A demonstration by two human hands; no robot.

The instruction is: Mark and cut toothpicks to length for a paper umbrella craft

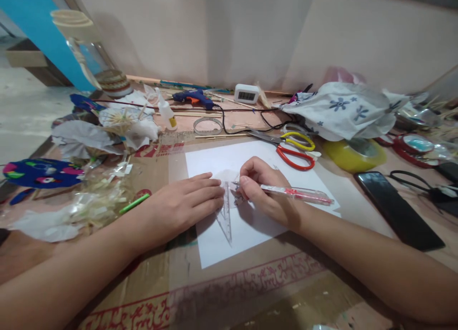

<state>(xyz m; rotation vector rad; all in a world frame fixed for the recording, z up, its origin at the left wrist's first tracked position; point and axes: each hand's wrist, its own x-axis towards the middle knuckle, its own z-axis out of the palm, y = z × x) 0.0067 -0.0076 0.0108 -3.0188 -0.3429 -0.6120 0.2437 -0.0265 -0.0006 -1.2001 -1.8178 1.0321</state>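
Observation:
My left hand [193,196] lies flat, fingers stretched out, pressing on the edge of a clear triangular ruler [227,225]. The ruler rests on a sheet of white paper [211,251]. A pale round piece [234,175] lies beneath the ruler's upper end, partly covered by my hands. In my right hand [261,182], closed in a pinch, is a pen [300,193] with a clear and red barrel. Its tip points left, close to the ruler's edge; whether it touches the paper I cannot tell. A green pen cap [134,203] sits beside my left wrist.
Scissors [295,151] lie across the paper's far edge. Yellow tape [354,154] and a phone [399,211] are at the right. A glue gun [193,98], a small white bottle [166,110] and a digital clock [246,94] stand behind. Crumpled scraps [103,196] cover the left.

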